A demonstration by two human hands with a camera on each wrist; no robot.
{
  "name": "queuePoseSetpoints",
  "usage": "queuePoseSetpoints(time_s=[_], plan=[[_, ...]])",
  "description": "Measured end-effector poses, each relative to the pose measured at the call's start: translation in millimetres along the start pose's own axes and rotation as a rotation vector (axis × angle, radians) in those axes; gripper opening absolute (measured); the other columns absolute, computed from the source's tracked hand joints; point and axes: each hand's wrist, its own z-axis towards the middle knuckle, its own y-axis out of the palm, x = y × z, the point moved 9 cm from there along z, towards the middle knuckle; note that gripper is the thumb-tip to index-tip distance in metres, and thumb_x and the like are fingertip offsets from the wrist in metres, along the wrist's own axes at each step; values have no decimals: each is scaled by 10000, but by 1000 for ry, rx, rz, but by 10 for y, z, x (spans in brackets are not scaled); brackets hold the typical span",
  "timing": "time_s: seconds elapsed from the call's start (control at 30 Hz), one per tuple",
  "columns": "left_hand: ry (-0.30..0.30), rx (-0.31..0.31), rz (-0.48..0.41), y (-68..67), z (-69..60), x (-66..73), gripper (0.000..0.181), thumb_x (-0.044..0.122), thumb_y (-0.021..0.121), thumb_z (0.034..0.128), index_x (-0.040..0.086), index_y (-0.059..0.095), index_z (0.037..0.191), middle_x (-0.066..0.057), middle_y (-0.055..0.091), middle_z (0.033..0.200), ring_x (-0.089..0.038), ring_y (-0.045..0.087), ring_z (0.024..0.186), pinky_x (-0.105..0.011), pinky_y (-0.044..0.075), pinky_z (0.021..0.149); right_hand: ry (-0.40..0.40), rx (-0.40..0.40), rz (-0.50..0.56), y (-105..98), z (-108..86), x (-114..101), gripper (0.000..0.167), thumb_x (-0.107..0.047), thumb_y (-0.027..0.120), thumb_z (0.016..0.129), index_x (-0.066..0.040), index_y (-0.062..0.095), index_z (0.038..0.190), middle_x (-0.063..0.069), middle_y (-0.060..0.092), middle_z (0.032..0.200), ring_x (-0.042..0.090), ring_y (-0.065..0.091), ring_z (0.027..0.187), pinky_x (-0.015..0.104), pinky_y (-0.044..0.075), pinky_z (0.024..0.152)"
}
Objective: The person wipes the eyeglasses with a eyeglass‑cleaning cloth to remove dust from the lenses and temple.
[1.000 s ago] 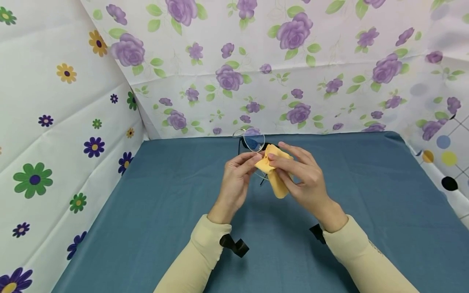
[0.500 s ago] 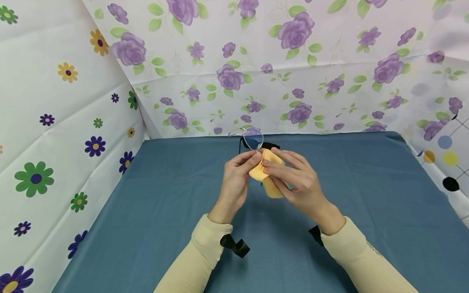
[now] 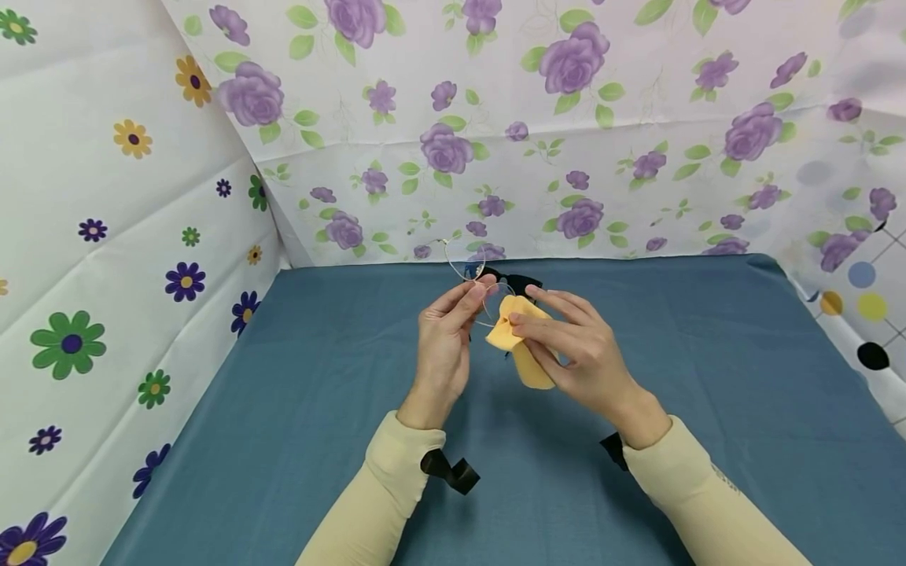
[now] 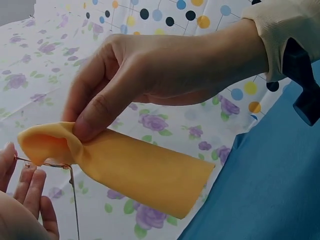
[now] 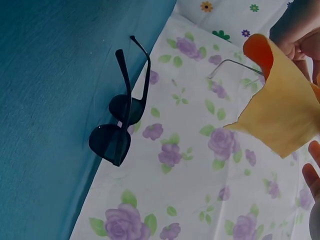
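My left hand (image 3: 444,346) pinches a pair of thin-rimmed eyeglasses (image 3: 465,261) with clear lenses, thumb and fingers near the middle of the frame. My right hand (image 3: 591,354) grips a yellow cleaning cloth (image 3: 532,365) between thumb and fingers. The cloth's folded upper end lies at the nearer lens, covering part of it. In the left wrist view, the cloth (image 4: 145,165) hangs out from the right hand's pinch, and its bunched end meets the wire frame. One thin temple (image 5: 235,62) shows past the cloth in the right wrist view.
Black sunglasses (image 3: 520,281) lie behind the hands near the far edge of the blue-covered table (image 3: 340,377), partly hidden in the head view. A purple-flowered sheet (image 3: 396,189) rises behind the table, with another flowered sheet (image 3: 92,299) at the left.
My left hand has shifted slightly left, turning the eyeglasses so one lens stands farther up and left. My right hand moved the cloth left, then slightly back as the lens came out from behind it.
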Motion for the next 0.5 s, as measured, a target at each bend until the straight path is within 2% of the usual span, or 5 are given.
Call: queuePoseSetpoints(time_s=[0.07, 0.2, 0.27, 0.33, 0.5], plan=[[-3, -11, -3, 13, -2, 0, 163, 59, 669, 1023, 118, 820, 1019, -66, 781, 1129, -222, 732, 1103, -339, 502, 1015, 30, 6, 8, -20, -5, 36, 163, -96, 736, 983, -50, 798, 1126, 111, 774, 1155, 340, 593, 1333, 467, 401, 1163], [-6, -55, 1, 51, -10, -11, 172, 62, 661, 1028, 132, 818, 1013, -65, 782, 1126, -232, 721, 1124, -357, 485, 1055, 67, 21, 12, -58, -8, 93, 399, 123, 829, 787, -40, 793, 1150, 113, 769, 1169, 344, 580, 1345, 475, 394, 1169], [-12, -83, 6, 75, -16, -24, 183, 60, 659, 1029, 143, 820, 1014, -58, 784, 1123, -233, 711, 1138, -371, 478, 1073, 65, 32, 6, -80, -2, 97, 447, 154, 829, 755, -33, 789, 1160, 117, 766, 1178, 353, 576, 1346, 475, 392, 1170], [-17, -108, 16, 102, -26, -37, 202, 52, 653, 1029, 156, 825, 1013, -51, 784, 1121, -234, 698, 1153, -381, 477, 1079, 55, 44, 3, -100, 6, 90, 412, 131, 819, 784, -25, 786, 1164, 127, 761, 1188, 366, 573, 1345, 478, 390, 1171], [-36, -125, 37, 138, -49, -87, 252, 15, 637, 1027, 174, 831, 995, -44, 779, 1124, -225, 684, 1159, -367, 495, 1075, 35, 64, 25, -136, 27, 60, 203, -107, 711, 1003, -16, 782, 1169, 136, 756, 1199, 356, 563, 1360, 470, 390, 1172]])
